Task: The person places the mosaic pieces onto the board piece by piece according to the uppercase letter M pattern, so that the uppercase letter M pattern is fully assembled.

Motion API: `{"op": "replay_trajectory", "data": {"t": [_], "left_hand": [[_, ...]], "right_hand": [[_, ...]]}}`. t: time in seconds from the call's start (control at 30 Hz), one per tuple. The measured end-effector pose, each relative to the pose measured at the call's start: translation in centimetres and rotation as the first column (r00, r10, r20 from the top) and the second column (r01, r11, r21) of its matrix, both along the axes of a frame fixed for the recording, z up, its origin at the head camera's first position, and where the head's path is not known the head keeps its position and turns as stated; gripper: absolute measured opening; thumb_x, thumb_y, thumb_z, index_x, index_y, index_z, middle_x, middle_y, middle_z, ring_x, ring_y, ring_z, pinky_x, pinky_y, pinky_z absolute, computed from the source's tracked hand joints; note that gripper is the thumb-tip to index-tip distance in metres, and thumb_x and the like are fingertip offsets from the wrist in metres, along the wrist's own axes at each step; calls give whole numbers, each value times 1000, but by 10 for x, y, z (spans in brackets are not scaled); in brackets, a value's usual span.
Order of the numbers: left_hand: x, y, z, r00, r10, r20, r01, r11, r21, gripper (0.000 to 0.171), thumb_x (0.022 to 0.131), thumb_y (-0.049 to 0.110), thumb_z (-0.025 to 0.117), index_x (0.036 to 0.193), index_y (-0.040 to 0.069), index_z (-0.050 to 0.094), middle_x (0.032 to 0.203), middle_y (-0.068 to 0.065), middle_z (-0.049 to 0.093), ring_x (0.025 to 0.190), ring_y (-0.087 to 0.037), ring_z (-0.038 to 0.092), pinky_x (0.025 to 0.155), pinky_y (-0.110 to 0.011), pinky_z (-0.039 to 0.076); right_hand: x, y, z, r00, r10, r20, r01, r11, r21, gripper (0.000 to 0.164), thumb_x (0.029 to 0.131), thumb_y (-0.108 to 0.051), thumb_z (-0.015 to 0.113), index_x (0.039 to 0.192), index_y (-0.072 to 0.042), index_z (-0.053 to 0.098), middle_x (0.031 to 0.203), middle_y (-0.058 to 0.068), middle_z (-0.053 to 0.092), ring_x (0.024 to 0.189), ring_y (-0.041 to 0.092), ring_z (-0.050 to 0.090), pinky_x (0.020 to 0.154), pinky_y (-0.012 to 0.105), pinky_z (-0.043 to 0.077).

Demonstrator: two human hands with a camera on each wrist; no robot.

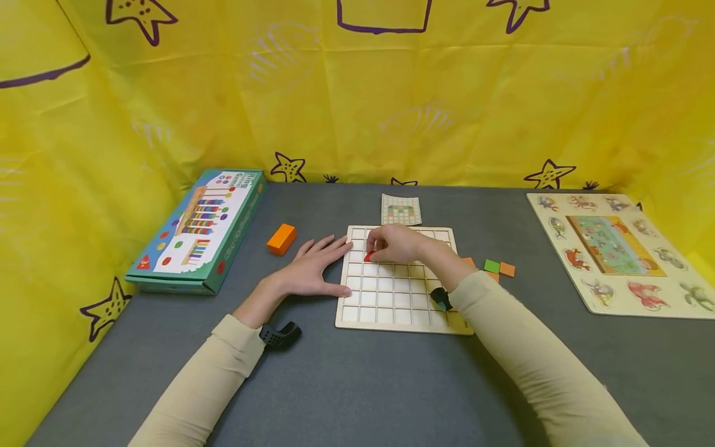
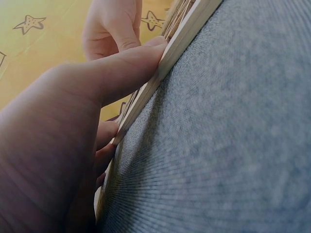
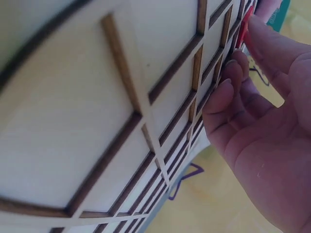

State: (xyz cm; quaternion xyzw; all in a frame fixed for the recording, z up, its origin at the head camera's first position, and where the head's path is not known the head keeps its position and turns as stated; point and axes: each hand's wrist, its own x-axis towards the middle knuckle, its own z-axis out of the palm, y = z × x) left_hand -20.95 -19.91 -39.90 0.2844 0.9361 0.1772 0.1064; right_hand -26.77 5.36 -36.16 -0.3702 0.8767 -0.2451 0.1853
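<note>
A light wooden grid board (image 1: 370, 315) lies flat on the grey table, divided into rows of square cells. My right hand (image 1: 398, 242) is over its upper left part and pinches a small red tile (image 1: 368, 257) between thumb and fingers. In the right wrist view the red tile (image 3: 245, 28) sits right at the grid's surface beneath the thumb. Spread along the board's left edge, my left hand (image 1: 308, 270) touches the rim with straight fingers and thumb. The left wrist view shows the left thumb (image 2: 131, 68) resting on the board's side.
Behind the board lies a small pattern card (image 1: 401, 212). Loose green (image 1: 491, 266) and orange tiles (image 1: 507, 269) lie to its right, partly behind my right arm. An orange block (image 1: 282, 239) and a game box (image 1: 198, 230) stand left. A picture puzzle board (image 1: 614, 304) lies far right.
</note>
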Motion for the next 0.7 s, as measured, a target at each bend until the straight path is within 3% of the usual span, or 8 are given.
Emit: {"op": "replay_trajectory", "data": {"t": [0.7], "left_hand": [[1,1,0,1000,4,8,-4,1000,3,103,84,66,70,163,21,21,168,1,15,153,-27,5,117,-57,-1]], "right_hand": [[1,4,5,1000,-2,21,1,999,32,16,96,-14,72,111,-10,65,85,3,60,77,19,54,74,33,43]]}}
